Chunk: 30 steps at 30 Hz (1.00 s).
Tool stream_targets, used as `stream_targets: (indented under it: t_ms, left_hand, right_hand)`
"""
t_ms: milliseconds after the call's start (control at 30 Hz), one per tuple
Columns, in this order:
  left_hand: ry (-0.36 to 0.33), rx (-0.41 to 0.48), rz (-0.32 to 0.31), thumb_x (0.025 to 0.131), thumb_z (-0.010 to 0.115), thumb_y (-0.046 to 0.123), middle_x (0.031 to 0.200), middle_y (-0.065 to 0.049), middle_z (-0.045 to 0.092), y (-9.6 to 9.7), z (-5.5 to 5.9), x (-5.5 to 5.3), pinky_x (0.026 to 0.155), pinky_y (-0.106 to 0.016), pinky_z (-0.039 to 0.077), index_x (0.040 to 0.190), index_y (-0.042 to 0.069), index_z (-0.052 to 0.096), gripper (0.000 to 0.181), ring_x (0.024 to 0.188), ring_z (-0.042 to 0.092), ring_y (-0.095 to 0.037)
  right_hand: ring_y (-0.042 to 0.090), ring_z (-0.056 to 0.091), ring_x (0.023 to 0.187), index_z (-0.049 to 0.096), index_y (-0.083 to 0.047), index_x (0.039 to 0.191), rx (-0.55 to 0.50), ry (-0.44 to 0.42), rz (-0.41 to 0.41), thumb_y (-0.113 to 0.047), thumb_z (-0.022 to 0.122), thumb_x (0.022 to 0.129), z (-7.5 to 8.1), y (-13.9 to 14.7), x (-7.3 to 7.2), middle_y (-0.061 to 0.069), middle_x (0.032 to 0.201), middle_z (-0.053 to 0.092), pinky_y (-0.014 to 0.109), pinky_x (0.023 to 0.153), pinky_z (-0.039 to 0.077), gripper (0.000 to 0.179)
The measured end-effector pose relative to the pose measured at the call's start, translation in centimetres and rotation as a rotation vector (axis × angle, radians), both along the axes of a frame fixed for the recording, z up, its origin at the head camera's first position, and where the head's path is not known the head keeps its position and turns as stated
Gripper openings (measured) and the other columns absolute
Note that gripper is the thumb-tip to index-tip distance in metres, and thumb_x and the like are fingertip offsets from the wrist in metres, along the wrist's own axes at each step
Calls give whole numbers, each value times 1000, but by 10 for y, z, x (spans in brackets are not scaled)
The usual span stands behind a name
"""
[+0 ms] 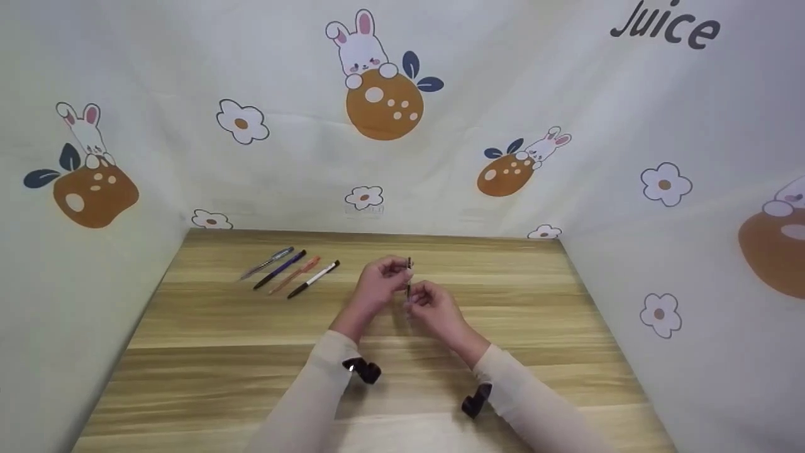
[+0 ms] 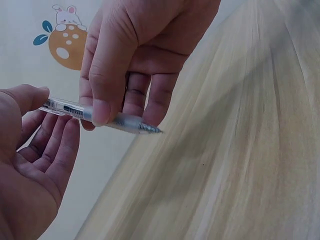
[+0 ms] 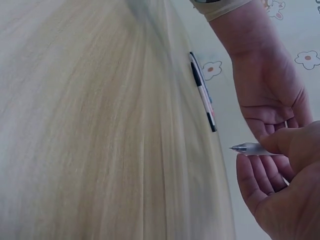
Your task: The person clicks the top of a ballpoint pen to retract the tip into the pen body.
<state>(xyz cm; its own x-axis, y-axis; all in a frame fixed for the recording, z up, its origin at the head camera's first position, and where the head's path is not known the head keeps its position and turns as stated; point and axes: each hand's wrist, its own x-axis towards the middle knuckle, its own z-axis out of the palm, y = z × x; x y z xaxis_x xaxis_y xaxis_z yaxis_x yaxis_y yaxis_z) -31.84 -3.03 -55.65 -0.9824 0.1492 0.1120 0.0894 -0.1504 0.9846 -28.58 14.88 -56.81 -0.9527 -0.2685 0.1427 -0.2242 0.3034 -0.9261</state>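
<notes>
Between both hands, above the table, is a clear-barrelled pen [image 2: 125, 123] with a frosted grip and a pointed metal tip. My left hand [image 1: 377, 283] pinches its rear end, where dark parts show. Nearer the tip, my right hand [image 1: 439, 311] holds the frosted grip between thumb and fingers. In the left wrist view the left hand [image 2: 35, 165] comes from the left and the right hand [image 2: 135, 60] from above. The bare tip sticks out beyond the right fingers in the right wrist view, where the pen [image 3: 251, 148] is partly covered.
Left of the hands, side by side on the wooden table [image 1: 207, 377], lie a clear bluish pen [image 1: 267, 263], a dark blue pen [image 1: 280, 269], an orange pen [image 1: 295, 274] and a white-and-black pen [image 1: 314, 279]. Printed curtains [image 1: 289, 176] enclose the table's back and sides.
</notes>
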Motion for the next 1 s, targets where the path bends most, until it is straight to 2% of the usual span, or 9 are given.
stream_targets:
  t_ms: [167,467,633,767,1000]
  left_hand:
    - [73,-58,-6,103,75,0,107,-10,75,-3,3,1,87,-34,65,123,-10,72,23,96,69,-17]
    - [165,-117,13,102,77,4,107,-10,76,-8,5,2,84,-30,64,124,-9,73,26,100,70,-21]
    - [213,-119,37,103,77,4,116,-16,75,-8,6,7,85,-30,62,130,-3,73,29,104,71,-23]
    - [257,-119,56,103,75,1,124,-16,73,-7,7,9,83,-30,63,135,3,72,32,108,71,-25]
    - [382,-170,92,102,75,-2,124,-17,73,-6,7,10,78,-30,64,135,6,73,35,108,71,-27]
  right_hand:
    - [17,67,87,70,5,107,-17,49,-2,9,76,93,-2,-3,-2,16,99,72,24,78,60,16]
    - [19,66,90,70,4,107,-48,81,3,9,77,92,-2,-8,-1,19,101,72,24,80,58,17]
    - [18,66,93,69,10,113,-41,86,13,6,77,95,0,-8,1,16,102,72,25,81,58,20]
    - [17,66,93,70,8,113,-42,100,21,6,76,95,0,-7,1,17,102,72,25,82,58,19]
    - [19,66,94,72,6,112,-58,109,11,8,77,94,1,-8,0,17,102,73,24,82,57,19]
